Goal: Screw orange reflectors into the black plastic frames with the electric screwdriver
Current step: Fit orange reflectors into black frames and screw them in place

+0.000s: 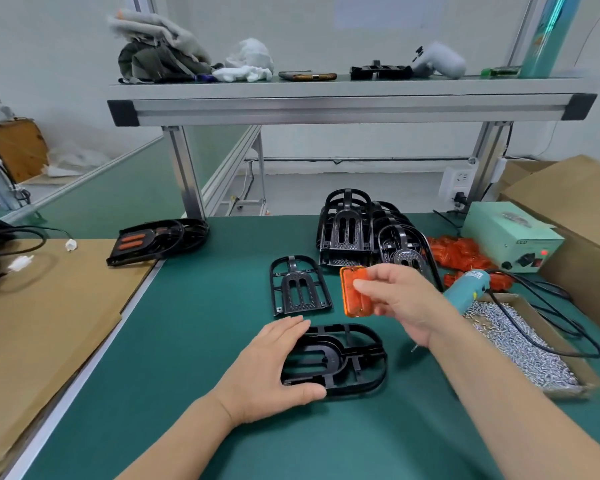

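A black plastic frame (347, 358) lies flat on the green mat in front of me. My left hand (274, 368) grips its left end, thumb on the near edge and fingers over the far edge. My right hand (399, 299) pinches an orange reflector (352, 294) in the air above and behind the frame. The teal electric screwdriver (468, 289) lies on the mat behind my right hand, partly hidden by it. A second frame (298, 287) lies just beyond the held one.
A stack of black frames (350, 233) stands at the back, with a pile of orange reflectors (461, 254) to its right. A cardboard tray of screws (520, 344) sits at the right, a power supply box (513, 237) behind it. Finished frames (156, 239) lie at the left.
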